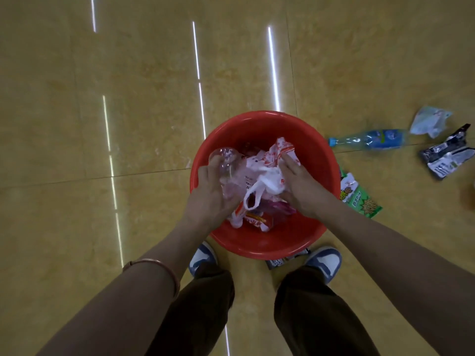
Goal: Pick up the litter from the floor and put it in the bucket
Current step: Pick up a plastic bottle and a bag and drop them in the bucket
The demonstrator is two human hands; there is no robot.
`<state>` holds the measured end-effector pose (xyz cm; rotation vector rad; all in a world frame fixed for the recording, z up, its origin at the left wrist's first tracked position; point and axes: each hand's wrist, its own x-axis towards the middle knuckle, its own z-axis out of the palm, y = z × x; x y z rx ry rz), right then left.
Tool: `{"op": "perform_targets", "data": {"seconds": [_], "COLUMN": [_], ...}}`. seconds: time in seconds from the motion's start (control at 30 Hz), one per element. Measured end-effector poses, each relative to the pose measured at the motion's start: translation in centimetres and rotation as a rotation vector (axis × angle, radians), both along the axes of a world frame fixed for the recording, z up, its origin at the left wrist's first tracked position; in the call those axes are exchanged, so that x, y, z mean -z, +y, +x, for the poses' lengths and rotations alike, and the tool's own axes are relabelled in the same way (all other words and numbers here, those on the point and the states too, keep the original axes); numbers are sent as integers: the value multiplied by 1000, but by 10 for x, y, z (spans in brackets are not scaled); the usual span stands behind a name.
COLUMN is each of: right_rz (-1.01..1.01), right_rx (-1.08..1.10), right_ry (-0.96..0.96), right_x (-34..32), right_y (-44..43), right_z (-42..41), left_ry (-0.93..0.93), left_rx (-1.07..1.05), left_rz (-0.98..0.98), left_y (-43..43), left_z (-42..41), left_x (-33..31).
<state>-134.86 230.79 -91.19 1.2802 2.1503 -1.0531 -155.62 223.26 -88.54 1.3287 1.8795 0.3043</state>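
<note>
Hands over the red bucket point(259, 246): left hand point(209, 199) grips clear bottle point(227, 173), right hand point(303, 187) clutches white bag point(267, 181); bare floor point(128, 124) lies left.

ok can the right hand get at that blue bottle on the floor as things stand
Probably not yet: the right hand is busy gripping the white plastic bag over the bucket. The floor around the blue bottle looks clear.

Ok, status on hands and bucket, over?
Left hand gripping clear bottle. Right hand pressing white bag into red bucket. Blue bottle, wrappers on floor.
</note>
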Motion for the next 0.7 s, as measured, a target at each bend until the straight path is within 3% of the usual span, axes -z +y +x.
{"op": "perform_targets", "data": {"seconds": [0.1, 0.3, 0.47, 0.7], "right_rz": [-43, -108, -176, -192], "right_rx": [-105, -191, -177, -187], "right_ry": [-96, -188, -323, -348], "right_x": [19, 52, 62, 81], "right_y": [-5, -20, -21, -9], "right_z": [-4, -4, -3, -9], "left_ry": [107, 564, 639, 660], "left_rx": [70, 338, 481, 554], "left_rz": [-37, 208, 253, 208], "left_y": [-6, 7, 2, 19], "left_z": [0, -12, -11, -2], "left_x": [12, 32, 45, 66]}}
